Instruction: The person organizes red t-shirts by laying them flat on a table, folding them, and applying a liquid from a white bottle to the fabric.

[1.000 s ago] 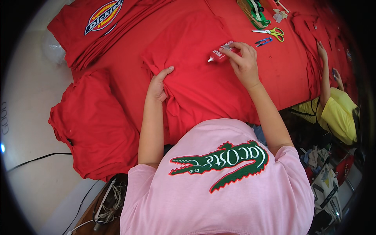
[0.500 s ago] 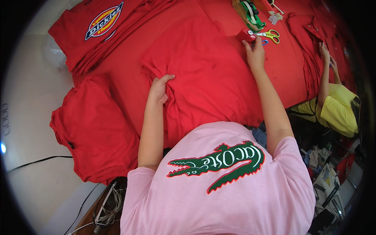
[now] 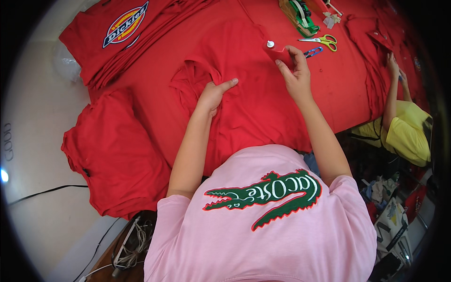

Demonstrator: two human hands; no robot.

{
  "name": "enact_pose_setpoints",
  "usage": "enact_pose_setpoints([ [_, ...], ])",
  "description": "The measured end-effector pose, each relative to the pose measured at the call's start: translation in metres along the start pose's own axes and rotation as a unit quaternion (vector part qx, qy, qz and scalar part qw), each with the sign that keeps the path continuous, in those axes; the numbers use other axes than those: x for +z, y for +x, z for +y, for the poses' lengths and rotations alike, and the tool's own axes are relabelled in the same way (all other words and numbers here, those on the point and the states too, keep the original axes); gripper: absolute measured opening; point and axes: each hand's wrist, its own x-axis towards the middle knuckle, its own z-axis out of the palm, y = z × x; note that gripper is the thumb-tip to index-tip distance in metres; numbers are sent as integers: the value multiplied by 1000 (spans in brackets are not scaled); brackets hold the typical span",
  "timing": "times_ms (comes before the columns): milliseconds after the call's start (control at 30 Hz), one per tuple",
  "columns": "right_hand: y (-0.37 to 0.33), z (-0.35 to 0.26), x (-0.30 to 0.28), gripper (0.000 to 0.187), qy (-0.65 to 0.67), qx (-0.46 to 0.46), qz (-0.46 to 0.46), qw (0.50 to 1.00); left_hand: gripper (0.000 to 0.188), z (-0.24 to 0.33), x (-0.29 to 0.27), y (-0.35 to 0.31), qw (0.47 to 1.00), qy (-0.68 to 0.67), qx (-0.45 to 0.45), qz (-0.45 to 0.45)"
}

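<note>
A red garment [image 3: 256, 110] lies loosely spread in front of me on the red-covered table. My left hand [image 3: 212, 97] is closed on its left part, thumb stretched over the cloth and fingers beneath it, beside a raised fold. Over the garment's far right part, my right hand [image 3: 298, 77] grips a small red bottle [image 3: 276, 52] with a white tip, tilted to the left. Just right of that hand lies a blue thread snips [image 3: 313, 52]. Beyond it rests a pair of scissors [image 3: 325, 41] with yellow-green handles.
A green tape dispenser [image 3: 307, 27] stands at the far edge. Folded red shirts [image 3: 112, 56] lie far left, one with a printed logo; another red pile [image 3: 117, 155] hangs nearer. At right, a person in a yellow shirt [image 3: 408, 131] handles red cloth [image 3: 369, 61]. Cables [image 3: 134, 246] lie lower left.
My right hand has lifted the red bottle away from the scissors and brought it left and nearer. My left hand has shifted right and slightly farther, drawing up a fold of the garment.
</note>
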Motion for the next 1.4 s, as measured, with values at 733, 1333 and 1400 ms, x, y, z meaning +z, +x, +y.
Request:
enact_pose_setpoints([
  [733,7,-86,-11,34,-248,-306,-119,911,36,-17,-11,-34,924,-335,70,-169],
  [1333,1,-93,-9,31,-251,-287,-131,915,34,-20,-14,-29,924,-336,69,-168],
  [1400,3,-88,-4,32,-234,-227,-133,936,34,-19,-15,-31,924,-338,74,-163],
])
